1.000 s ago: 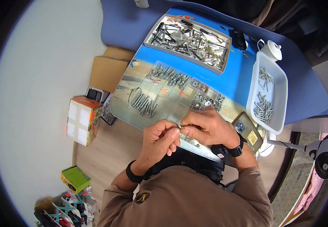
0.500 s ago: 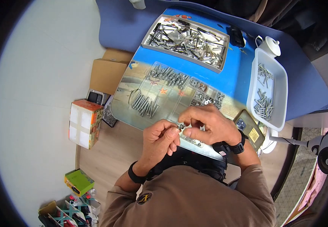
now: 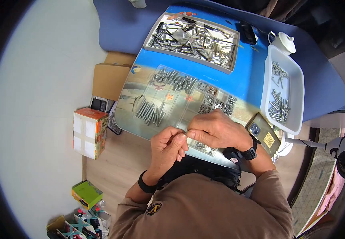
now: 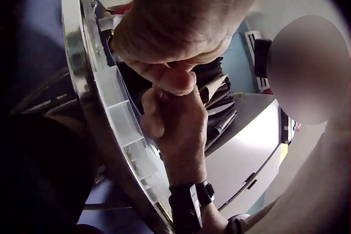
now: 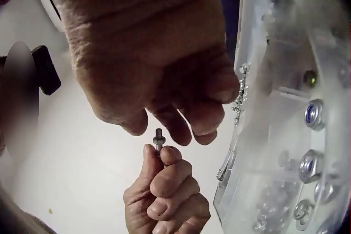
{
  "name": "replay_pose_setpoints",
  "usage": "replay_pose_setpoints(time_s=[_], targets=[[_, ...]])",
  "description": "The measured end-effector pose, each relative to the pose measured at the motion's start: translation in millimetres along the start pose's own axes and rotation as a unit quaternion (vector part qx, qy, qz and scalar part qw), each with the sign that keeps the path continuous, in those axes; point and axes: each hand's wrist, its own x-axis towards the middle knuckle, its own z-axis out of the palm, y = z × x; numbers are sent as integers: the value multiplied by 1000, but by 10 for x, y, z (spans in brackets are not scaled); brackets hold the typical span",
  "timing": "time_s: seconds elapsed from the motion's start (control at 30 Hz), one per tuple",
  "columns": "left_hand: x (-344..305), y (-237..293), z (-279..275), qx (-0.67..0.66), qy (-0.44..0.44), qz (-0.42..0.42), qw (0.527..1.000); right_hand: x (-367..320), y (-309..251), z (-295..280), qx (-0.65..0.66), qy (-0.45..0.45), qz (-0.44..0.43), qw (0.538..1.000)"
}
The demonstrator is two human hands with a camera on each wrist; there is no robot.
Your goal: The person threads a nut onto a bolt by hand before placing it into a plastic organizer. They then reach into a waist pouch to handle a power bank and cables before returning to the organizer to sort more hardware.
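My left hand (image 3: 167, 145) pinches a small metal bolt (image 5: 159, 133) upright between thumb and forefinger, its other fingers curled beneath. A wider ring like a nut (image 5: 159, 141) sits round the shank, just above the left fingertips. My right hand (image 3: 220, 129) is right at this bolt. Its thumb and forefinger come together at the left fingertips in the head view, but stand apart around the bolt's end in the right wrist view; I cannot tell whether they grip it. Both hands are over the front edge of the table, beside a clear compartment case (image 3: 185, 115).
Bolts (image 3: 150, 112) lie in the case's left part, nuts and washers (image 3: 212, 99) in its right compartments. Behind stands a shallow box (image 3: 190, 55) of mixed screws. A white tray (image 3: 265, 85) with bolts, a phone (image 3: 263, 133) and a white pot (image 3: 286, 42) are on the right.
Half a second ago the right thumb and forefinger were spread and the bolt showed between the hands. Now they have closed in on the left fingertips in the head view.
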Motion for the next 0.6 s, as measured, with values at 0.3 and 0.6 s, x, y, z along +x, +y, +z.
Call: replay_pose_setpoints(time_s=[0.3,0.6], targets=[[42,-249,-60,79,39,87,992,21,86,113,4,48,-20,999],[32,-441,-122,291,72,268,915,31,-2,48,34,-21,86,995]])
